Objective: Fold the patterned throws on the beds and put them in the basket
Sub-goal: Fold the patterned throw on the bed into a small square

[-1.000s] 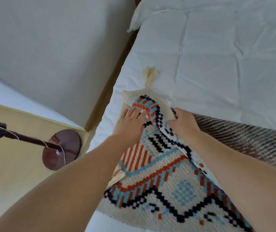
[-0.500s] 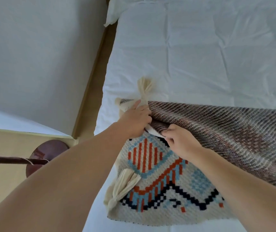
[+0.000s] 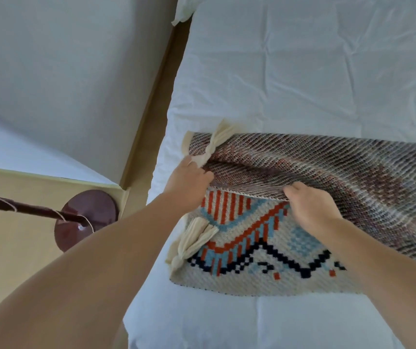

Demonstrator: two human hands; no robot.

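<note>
**Both hands on the folded-over edge of the throw**

My left hand [image 3: 189,181] grips the corner of the turned-over layer, fingers curled round it just below the knot of the upper tassel [image 3: 217,144]. My right hand [image 3: 310,207] pinches the same edge further right, knuckles up and fingertips tucked under the cloth. Both are closed on the throw [image 3: 264,248], with a stretch of lifted edge between them.

The throw lies on the white bed [image 3: 290,71], close to its left side. Its brown-streaked back is folded away from me over the orange, blue and black face. The lower tassel [image 3: 196,238] lies on that face near the left hem. Beyond the fold the bed is bare sheet up to the pillow [image 3: 180,8], and there is more bare sheet on my side of the hem. To the left, past a narrow gap, stand the counter [image 3: 12,248] with the dark lamp base [image 3: 86,220] and the wall [image 3: 63,71].

Half a second ago my hands were nearly touching; now the right one is well along the edge. A second ago the flap was not yet laid over.

The throw's long axis runs across the bed, left to right, and out of view on the right. Its tasselled end points left toward the counter.
</note>
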